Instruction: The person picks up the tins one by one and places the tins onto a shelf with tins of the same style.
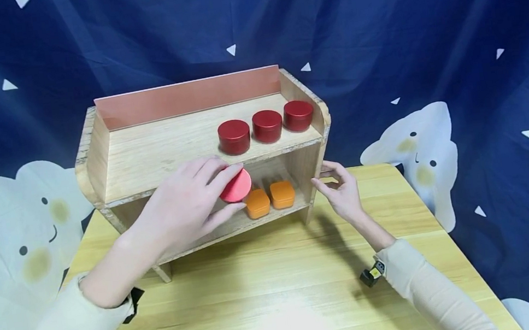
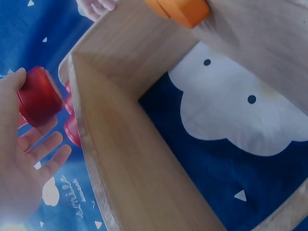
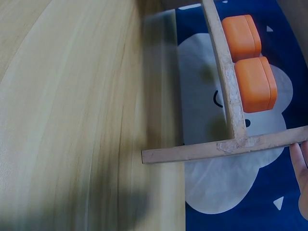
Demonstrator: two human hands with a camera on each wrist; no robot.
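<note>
Fingers of the left hand [image 1: 190, 204] are curled around a red tin [image 1: 236, 186] at the wooden shelf [image 1: 154, 151]'s lower opening, orange tins [image 1: 270, 198] just beyond; the right hand [image 1: 342, 191]'s relaxed fingers are rested against the shelf's side.

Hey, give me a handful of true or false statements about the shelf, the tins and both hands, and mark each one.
1. Three dark red round tins stand on the top shelf. True.
2. The left hand holds an orange tin. False: it grips a red round tin at the front of the lower shelf.
3. Two orange tins sit side by side on the lower shelf. True.
4. The right hand holds a red tin. False: it holds nothing, its fingers at the shelf unit's right side panel.
5. The shelf unit stands on a blue table. False: the table is light wood; the backdrop is blue.
</note>
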